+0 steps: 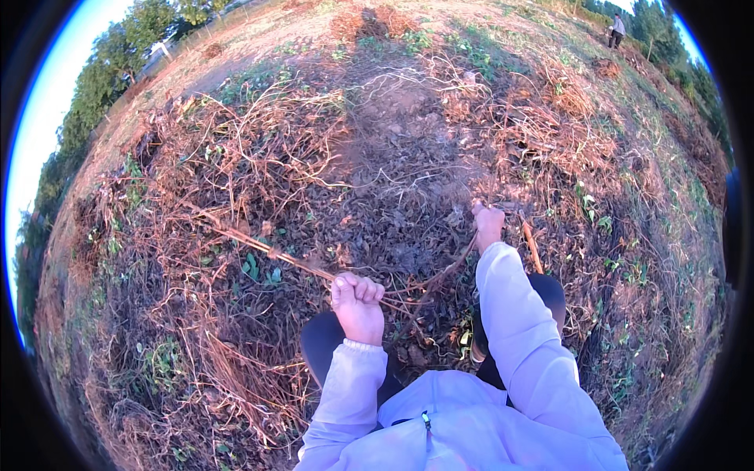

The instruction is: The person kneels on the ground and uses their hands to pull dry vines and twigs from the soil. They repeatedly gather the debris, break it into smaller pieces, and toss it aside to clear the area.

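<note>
My left hand [358, 303] is in a fist around a bundle of dry brown vine stems [277, 254]. On one side the stems stretch out to the upper left, into a tangle of dead vines [235, 147]. Past the fist, thinner vine strands [436, 279] curve across to my right hand [489, 224], whose fingers are closed on them farther forward. What lies under the right fingertips is blurred. Just right of that hand, a wooden stick or handle [532, 244] leans by my right knee [549, 297]. Dark dried leaves [400, 224] cover the ground between both hands.
More heaped dry vines [542, 129] lie at the right, with loose stems [235, 382] at the lower left. Green leafy plants [162, 365] grow among the litter. Far off at the upper right a person [617, 30] stands near trees [657, 29].
</note>
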A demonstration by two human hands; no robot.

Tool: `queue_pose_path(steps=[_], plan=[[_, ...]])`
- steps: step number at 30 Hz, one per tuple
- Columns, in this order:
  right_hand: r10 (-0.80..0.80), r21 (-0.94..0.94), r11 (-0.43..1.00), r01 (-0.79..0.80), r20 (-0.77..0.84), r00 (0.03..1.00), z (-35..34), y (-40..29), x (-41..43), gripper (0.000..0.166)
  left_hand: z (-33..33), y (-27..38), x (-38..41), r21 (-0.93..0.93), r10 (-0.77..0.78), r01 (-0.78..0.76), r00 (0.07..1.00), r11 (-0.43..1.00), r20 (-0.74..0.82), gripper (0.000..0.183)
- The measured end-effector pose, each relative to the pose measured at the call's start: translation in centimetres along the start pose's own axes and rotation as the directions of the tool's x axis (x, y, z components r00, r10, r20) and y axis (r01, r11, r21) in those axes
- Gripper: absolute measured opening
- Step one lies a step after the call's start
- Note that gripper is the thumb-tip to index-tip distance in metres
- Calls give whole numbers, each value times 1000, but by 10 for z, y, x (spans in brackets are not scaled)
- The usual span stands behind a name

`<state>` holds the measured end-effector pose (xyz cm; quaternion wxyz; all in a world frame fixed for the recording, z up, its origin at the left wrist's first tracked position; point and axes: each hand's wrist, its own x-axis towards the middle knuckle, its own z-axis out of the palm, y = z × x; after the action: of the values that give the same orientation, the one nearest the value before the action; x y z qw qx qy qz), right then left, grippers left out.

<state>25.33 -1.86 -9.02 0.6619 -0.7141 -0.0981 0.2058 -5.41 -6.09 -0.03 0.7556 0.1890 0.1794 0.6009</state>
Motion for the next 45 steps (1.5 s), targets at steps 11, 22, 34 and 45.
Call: queue_pose_path(steps=[11,22,34,45], plan=[[-139,-114,987,114,-246,959,-49,-73,87,39,43,89,-23,289,399,-396,916,871,51,28],[-141,139,987,77,540,830,44,-93,-120,31,42,-24,56,506,111,-60,991,860,-72,27],[279,515,794,-322,161,947,-4,-53,14,18,15,20,27,82,20,-10,991,997,-129,25],[46,438,862,-255,435,899,5,-131,-5,24,8,27,27,570,-212,250,968,782,-134,25]])
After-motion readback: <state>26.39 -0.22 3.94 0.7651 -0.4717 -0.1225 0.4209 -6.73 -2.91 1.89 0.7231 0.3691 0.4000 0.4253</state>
